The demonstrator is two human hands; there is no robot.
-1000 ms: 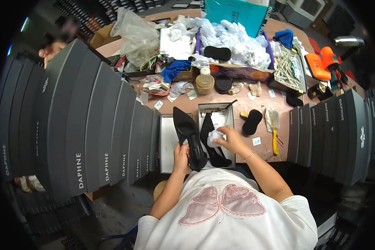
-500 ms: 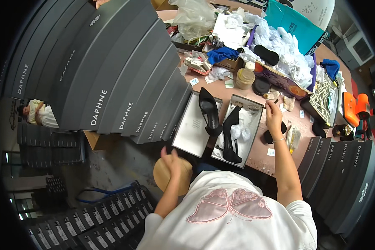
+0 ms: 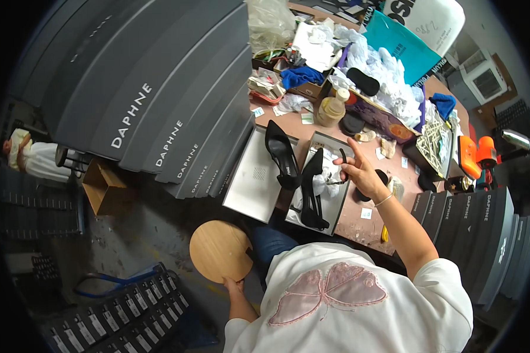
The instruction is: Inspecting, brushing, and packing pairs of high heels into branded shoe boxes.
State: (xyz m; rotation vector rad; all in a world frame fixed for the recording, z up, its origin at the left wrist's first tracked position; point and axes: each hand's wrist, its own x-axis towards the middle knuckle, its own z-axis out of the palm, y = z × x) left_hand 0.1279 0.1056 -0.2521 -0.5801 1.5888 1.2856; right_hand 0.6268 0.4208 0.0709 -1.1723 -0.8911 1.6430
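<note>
My right hand (image 3: 364, 175) is above the open grey shoe box (image 3: 334, 205), its fingers closed around a thin black strap (image 3: 343, 155). In that box lies a black pointed high-heeled shoe (image 3: 312, 197) among white tissue paper. A second black heeled shoe (image 3: 281, 154) rests across the white-lined box lid (image 3: 250, 179), tilted over its right edge. Low on the left, my left hand (image 3: 234, 286) grips the near edge of a round wooden stool seat (image 3: 217, 250); its fingertips are hidden under the seat.
Tall stacks of dark shoe boxes (image 3: 153, 106) rise at left, with more boxes (image 3: 462, 235) at right. Behind lie a glue bottle (image 3: 331, 109), crumpled white paper (image 3: 383, 76), a tray of sticks (image 3: 436, 144) and an orange tool (image 3: 467, 157). A person (image 3: 35, 153) is at far left.
My left hand has moved down from above the stool to its near edge. My right hand has come left and lower, over the box. The whole view has shifted.
</note>
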